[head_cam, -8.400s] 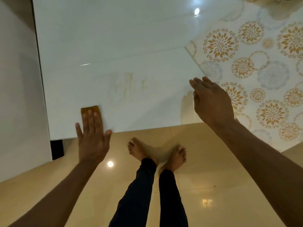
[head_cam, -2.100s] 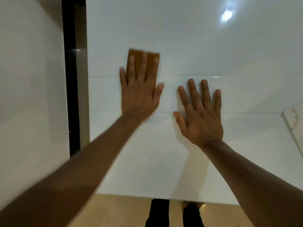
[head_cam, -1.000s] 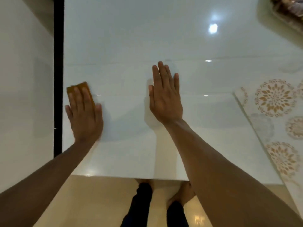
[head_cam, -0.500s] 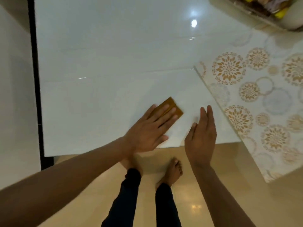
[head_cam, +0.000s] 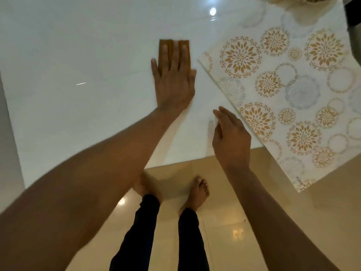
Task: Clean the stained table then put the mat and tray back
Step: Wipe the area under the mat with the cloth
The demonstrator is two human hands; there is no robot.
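Bench (head_cam: 88,55) wipe in progress | your left hand (head_cam: 173,83) flat, fingers (head_cam: 172,53) spread, pressing brown cloth (head_cam: 166,44) beside mat (head_cam: 293,94) | right hand (head_cam: 230,137) open, hovering | no stain visible | next: slide mat back, likely

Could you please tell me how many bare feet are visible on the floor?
2: left foot partly hidden behind the left forearm, right foot beside it, below the table edge.
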